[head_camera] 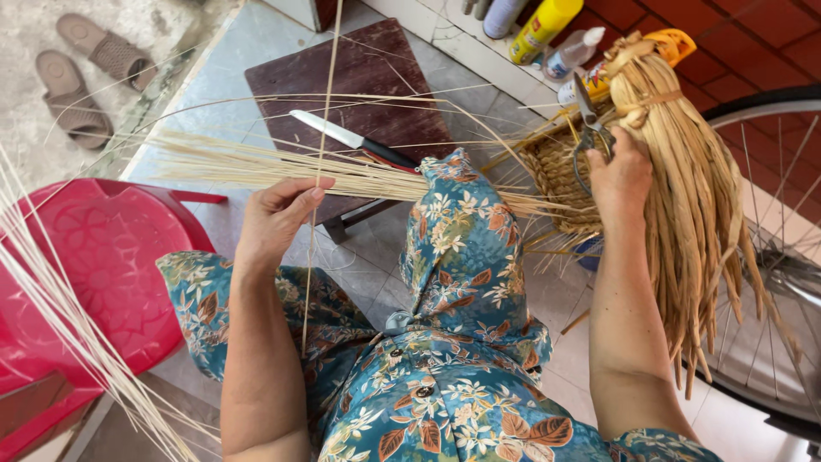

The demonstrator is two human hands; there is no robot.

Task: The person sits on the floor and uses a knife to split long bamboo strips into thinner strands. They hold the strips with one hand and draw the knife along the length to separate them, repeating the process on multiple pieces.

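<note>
I see the left hand [275,216] pinching one thin pale reed strand [322,128], held upright probably to separate it from the splayed reed bundle [282,167] across the knee. The right hand [620,175] is closed on scissors [588,128] at the half-woven basket [560,175], beside the hanging straw sheaf [684,188]; the strands look dry, stiff, cream-coloured.

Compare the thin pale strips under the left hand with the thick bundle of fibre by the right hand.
The thin pale strips are straight, stiff-looking, almost white slivers, fanned out level across the knee. The thick bundle of fibre is golden-tan, made of broader, soft, crinkled strands, knotted at the top and hanging down. The left hand pinches one strip in its fingers; the right hand holds scissors beside the bundle. Both look like dried plant material.
</note>
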